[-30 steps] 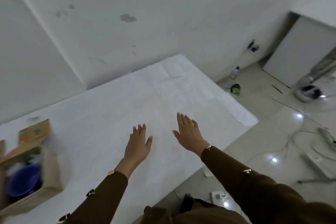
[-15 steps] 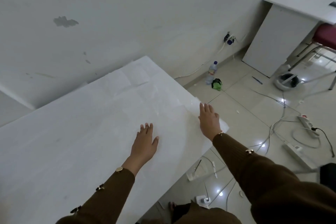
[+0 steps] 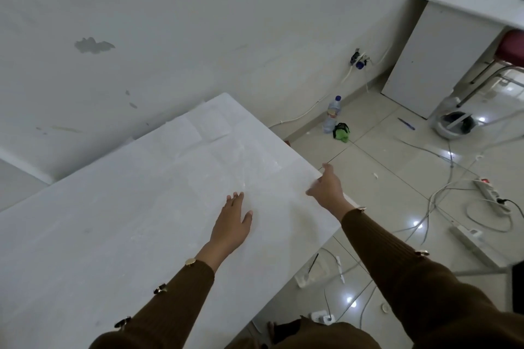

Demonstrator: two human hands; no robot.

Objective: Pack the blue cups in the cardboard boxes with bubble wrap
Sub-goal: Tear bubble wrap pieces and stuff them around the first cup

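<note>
No blue cup and no cardboard box is in view. My left hand (image 3: pixel 232 221) lies flat, fingers spread, on the white table top (image 3: pixel 113 221). My right hand (image 3: pixel 326 188) is at the table's right edge, slightly blurred, with the thumb apart from the fingers and nothing visible in it. A faint glossy, see-through sheet (image 3: pixel 249 161), possibly bubble wrap, lies on the table just beyond both hands. Whether my right hand touches it, I cannot tell.
The table's far side runs along a white wall. On the tiled floor to the right are a water bottle (image 3: pixel 332 113), a green item (image 3: pixel 341 132), cables, power strips (image 3: pixel 492 195), a white cabinet (image 3: pixel 433 62) and a chair with a red seat (image 3: pixel 513 47).
The view has swung right, so the open box with the blue cup has left the frame. My right hand has moved from the table top to its right edge and bent its fingers.
</note>
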